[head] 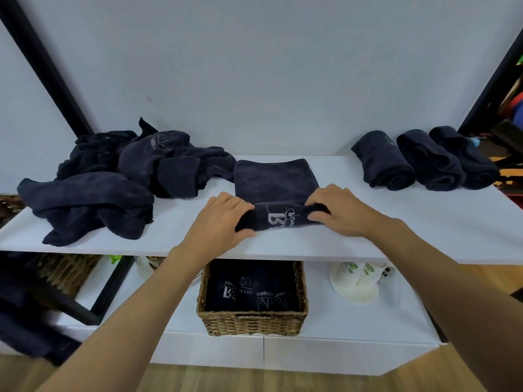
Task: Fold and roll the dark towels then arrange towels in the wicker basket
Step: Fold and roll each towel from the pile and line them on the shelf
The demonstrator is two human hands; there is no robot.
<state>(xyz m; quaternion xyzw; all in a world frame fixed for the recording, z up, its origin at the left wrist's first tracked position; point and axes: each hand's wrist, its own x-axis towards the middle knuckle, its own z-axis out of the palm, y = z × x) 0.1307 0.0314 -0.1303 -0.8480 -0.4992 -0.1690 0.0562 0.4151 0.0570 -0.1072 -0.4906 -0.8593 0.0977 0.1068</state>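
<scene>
both hands sit on the near end of a folded dark towel (pixel 276 182) on the white shelf top (pixel 396 222). the left hand (pixel 219 222) curls its fingers over the left end of the rolled edge, thumb underneath toward the shelf's front; the right hand (pixel 338 207) grips the right end the same way, fingers pressed onto the cloth. between them the roll shows pale stitched lettering on navy fabric. the unrolled part of the towel lies flat, a neat rectangle reaching toward the wall.

to the left, touching the flat towel's far corner, is a loose pile of unfolded dark towels (pixel 113 179), crumpled, with a pale logo on 1 fold. to the right, well apart from the hands, 3 rolled towels (pixel 424 162) lie side by side, touching each other, near the shelf's right end.

below the shelf's front edge, on a lower white surface, stands the wicker basket (pixel 252 321). inside it dark towels (pixel 252 290) fill the space, their pale logos facing up. just right of it sits a white item with green marks (pixel 356 281).
</scene>
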